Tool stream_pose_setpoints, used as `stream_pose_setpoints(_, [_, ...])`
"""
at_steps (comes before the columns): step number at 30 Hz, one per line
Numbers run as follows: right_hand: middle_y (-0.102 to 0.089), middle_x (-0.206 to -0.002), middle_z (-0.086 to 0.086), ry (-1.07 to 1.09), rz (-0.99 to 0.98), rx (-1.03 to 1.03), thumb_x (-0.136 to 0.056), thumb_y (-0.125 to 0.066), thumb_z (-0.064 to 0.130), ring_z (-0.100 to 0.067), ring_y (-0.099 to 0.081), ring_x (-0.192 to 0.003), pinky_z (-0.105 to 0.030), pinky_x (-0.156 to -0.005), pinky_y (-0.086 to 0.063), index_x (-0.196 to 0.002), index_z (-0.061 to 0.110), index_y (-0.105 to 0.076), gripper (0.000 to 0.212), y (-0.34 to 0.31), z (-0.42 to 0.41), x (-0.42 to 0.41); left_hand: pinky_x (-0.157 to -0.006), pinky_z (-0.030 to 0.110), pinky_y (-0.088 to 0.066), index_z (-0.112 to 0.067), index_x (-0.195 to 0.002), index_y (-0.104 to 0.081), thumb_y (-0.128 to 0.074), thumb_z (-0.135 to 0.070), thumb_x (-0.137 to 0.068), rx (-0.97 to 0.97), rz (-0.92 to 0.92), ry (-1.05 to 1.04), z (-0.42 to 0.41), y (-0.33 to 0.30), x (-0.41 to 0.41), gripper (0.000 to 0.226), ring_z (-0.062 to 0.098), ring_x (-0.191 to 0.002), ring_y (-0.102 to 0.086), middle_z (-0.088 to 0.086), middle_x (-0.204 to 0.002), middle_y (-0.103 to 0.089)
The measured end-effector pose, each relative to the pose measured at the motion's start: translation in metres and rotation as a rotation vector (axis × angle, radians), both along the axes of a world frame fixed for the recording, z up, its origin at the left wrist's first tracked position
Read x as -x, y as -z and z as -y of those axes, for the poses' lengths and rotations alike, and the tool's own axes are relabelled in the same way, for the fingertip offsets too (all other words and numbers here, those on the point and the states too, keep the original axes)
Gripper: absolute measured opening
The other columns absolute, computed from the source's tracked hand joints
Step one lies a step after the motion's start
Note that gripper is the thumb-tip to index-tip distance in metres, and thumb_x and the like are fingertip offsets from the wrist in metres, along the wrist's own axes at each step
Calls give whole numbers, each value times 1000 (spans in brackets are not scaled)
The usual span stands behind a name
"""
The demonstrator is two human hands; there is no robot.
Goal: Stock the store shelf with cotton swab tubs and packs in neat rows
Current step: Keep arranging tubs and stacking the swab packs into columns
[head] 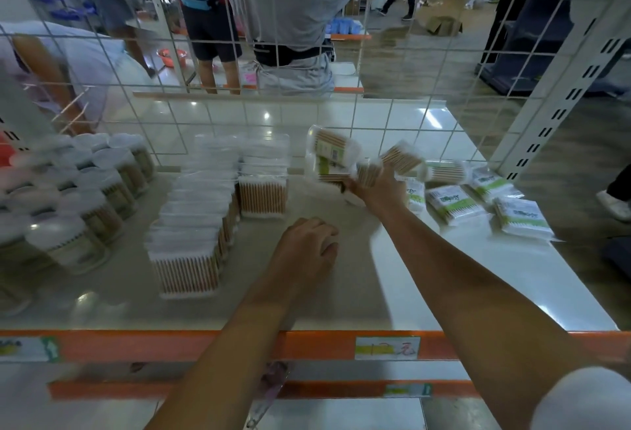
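My right hand [379,187] reaches far across the white shelf [444,276] and grips blurred round cotton swab tubs [336,153] lying on their sides. My left hand [309,247] rests as a loose fist on the shelf's middle and holds nothing. Two rows of rectangular swab boxes [194,224] stand left of centre. Upright round tubs [85,197] fill the far left in rows. Flat green-and-white swab packs [457,204] lie scattered at the right.
A wire grid back panel [392,95] closes the shelf's rear. An orange price rail [205,346] runs along the front edge. Several people stand in the aisle behind the grid. A slotted white upright [560,105] stands at the right.
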State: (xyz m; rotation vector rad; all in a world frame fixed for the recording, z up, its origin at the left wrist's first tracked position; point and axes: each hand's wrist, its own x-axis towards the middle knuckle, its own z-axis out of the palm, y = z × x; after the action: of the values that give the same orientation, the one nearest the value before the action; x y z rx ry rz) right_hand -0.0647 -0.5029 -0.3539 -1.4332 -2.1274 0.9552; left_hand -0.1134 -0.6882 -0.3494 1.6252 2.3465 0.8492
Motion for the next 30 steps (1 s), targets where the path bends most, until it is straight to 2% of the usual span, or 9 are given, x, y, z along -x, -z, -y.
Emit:
stream_pose_setpoints(4, [-58,-118,-11,52,-156,29,-65,-79,48,-31,-53,-109,-40,-89,-46,-127,12,-39,82,-1,6,-7,-86,21,-33,-3,-112,-64,-59,-11,-86,-61,-17,-7,11,2,2,28,25,-104,-54,10,-111,-63])
stream_pose_setpoints(8, [-56,-122,-10,133,-437,128,-73,-78,27,-29,-54,-110,-41,-92,-46,-135,13,-34,77,-9,13,-20,-82,11,-27,-3,-111,-65,-57,-11,-89,-107,17,-19,17,0,3,26,22,-106,-55,9,-112,-64])
stream_pose_setpoints(14, [-59,-111,-9,129,-612,179,-81,-71,20,-23,-60,-97,-43,-89,-50,-139,16,-32,70,-23,49,-44,-78,3,-32,-9,-115,-63,-57,-14,-90,-157,237,-14,15,-6,-7,26,11,-101,-55,1,-111,-62])
stream_pose_setpoints(16, [-58,-112,-9,85,-702,238,-84,-67,14,-16,-61,-87,-36,-81,-53,-139,17,-34,64,-31,66,-53,-77,0,-33,-16,-119,-60,-57,-16,-90,-178,325,-21,15,-8,-11,29,6,-98,-55,-7,-106,-59])
stream_pose_setpoints(18, [-58,-106,-7,17,-765,268,-86,-63,9,-12,-60,-81,-31,-73,-52,-136,21,-38,57,-38,85,-61,-80,8,-40,-25,-121,-54,-58,-18,-90,-217,453,-34,16,-10,-15,33,-2,-95,-55,-14,-101,-59])
stream_pose_setpoints(20, [-61,-104,-8,-49,-794,250,-86,-64,12,-19,-62,-87,-37,-76,-53,-131,26,-43,51,-40,103,-68,-82,16,-46,-30,-121,-48,-60,-19,-89,-276,589,-31,17,-16,-19,36,-9,-91,-56,-17,-101,-58])
stream_pose_setpoints(23, [-61,-112,-13,-107,-816,242,-81,-68,20,-27,-63,-98,-44,-80,-55,-126,31,-48,50,-42,127,-74,-80,17,-50,-31,-117,-48,-63,-23,-83,-386,771,15,21,-26,-26,38,-2,-91,-61,-10,-105,-62])
stream_pose_setpoints(26, [-62,-109,-16,-108,-865,315,-84,-65,6,-31,-63,-95,-46,-81,-55,-124,28,-51,48,-43,140,-80,-78,21,-52,-22,-117,-54,-60,-24,-76,-457,922,36,27,-30,-28,42,5,-90,-64,-4,-102,-66])
stream_pose_setpoints(30, [-62,-106,-14,-92,-879,346,-80,-70,6,-30,-64,-95,-43,-79,-56,-127,22,-51,54,-44,149,-85,-77,23,-52,-14,-118,-57,-67,-33,-70,-494,1003,84,35,-28,-27,52,11,-92,-65,-2,-100,-69])
